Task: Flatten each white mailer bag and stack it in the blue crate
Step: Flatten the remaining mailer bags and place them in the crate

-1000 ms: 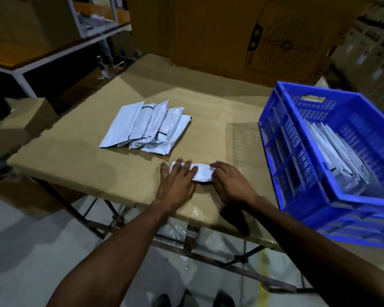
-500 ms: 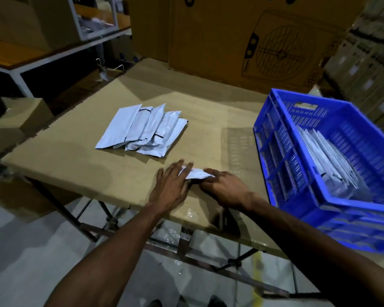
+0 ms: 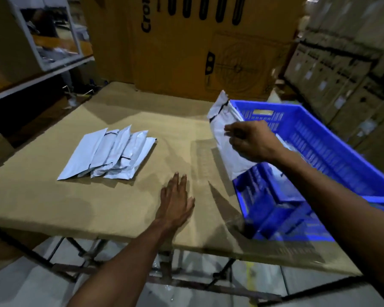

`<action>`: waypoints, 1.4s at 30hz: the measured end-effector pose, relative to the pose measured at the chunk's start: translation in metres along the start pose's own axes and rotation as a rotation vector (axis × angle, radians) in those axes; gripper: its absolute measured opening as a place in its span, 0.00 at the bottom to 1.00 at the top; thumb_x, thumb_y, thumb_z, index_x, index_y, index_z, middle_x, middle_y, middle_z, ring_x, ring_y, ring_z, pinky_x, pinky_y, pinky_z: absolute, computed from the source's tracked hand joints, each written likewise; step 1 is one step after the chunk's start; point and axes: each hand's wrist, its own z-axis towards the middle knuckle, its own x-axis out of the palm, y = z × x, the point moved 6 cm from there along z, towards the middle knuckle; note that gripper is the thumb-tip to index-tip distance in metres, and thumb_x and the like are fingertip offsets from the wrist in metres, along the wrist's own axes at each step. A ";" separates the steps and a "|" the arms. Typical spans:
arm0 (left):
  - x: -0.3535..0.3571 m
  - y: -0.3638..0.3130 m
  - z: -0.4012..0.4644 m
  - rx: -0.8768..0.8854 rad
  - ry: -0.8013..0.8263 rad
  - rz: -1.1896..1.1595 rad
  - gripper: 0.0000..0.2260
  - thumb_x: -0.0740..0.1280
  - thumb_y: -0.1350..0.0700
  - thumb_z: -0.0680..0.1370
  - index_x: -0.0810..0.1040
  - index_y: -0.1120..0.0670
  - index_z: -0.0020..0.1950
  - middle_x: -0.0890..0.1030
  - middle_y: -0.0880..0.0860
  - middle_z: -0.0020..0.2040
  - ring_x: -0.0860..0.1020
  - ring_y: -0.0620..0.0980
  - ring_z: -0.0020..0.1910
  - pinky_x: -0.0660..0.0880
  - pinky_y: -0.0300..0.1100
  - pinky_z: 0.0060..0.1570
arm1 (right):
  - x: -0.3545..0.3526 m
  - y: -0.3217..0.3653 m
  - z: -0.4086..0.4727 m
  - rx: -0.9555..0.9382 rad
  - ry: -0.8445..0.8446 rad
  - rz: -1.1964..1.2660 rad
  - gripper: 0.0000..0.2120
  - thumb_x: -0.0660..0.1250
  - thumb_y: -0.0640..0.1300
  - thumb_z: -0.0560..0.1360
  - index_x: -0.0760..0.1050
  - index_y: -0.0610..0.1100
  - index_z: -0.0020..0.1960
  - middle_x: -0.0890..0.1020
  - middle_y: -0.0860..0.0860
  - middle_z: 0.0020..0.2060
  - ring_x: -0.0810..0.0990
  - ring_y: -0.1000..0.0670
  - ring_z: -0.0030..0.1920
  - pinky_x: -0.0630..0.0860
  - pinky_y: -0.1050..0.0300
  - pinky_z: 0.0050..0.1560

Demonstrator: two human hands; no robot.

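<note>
The right hand [image 3: 251,140] pinched a smooth, flat white mailer bag [image 3: 225,138] aloft at the slotted blue crate's [image 3: 333,149] near-left rim. The left hand [image 3: 176,202] lay open, fingers straight, on matte brown cardboard [image 3: 53,196].

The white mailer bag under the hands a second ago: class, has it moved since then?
Yes. The bag has left the cardboard tabletop; the right hand now holds it up, over towards the blue crate's near-left edge.
</note>
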 end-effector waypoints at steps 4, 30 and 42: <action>0.016 -0.028 0.012 0.024 0.042 0.042 0.31 0.54 0.42 0.78 0.63 0.57 0.77 0.64 0.63 0.78 0.68 0.64 0.73 0.69 0.62 0.67 | -0.050 -0.036 0.002 0.146 -0.061 0.018 0.17 0.68 0.35 0.72 0.81 0.44 0.60 0.86 0.49 0.51 0.80 0.59 0.41 0.77 0.61 0.47; 0.053 -0.098 0.034 -0.051 0.071 0.220 0.34 0.42 0.39 0.77 0.63 0.50 0.79 0.59 0.57 0.81 0.56 0.60 0.80 0.56 0.63 0.74 | -0.085 -0.232 -0.069 0.312 0.472 -0.859 0.12 0.65 0.43 0.76 0.74 0.44 0.59 0.78 0.40 0.55 0.80 0.37 0.55 0.76 0.48 0.47; 0.049 -0.100 0.035 -0.065 0.050 0.222 0.30 0.48 0.40 0.78 0.64 0.50 0.78 0.61 0.56 0.80 0.58 0.58 0.79 0.56 0.61 0.74 | -0.025 -0.293 -0.069 0.455 0.641 -0.528 0.31 0.77 0.43 0.65 0.62 0.41 0.59 0.80 0.37 0.52 0.82 0.37 0.48 0.81 0.46 0.41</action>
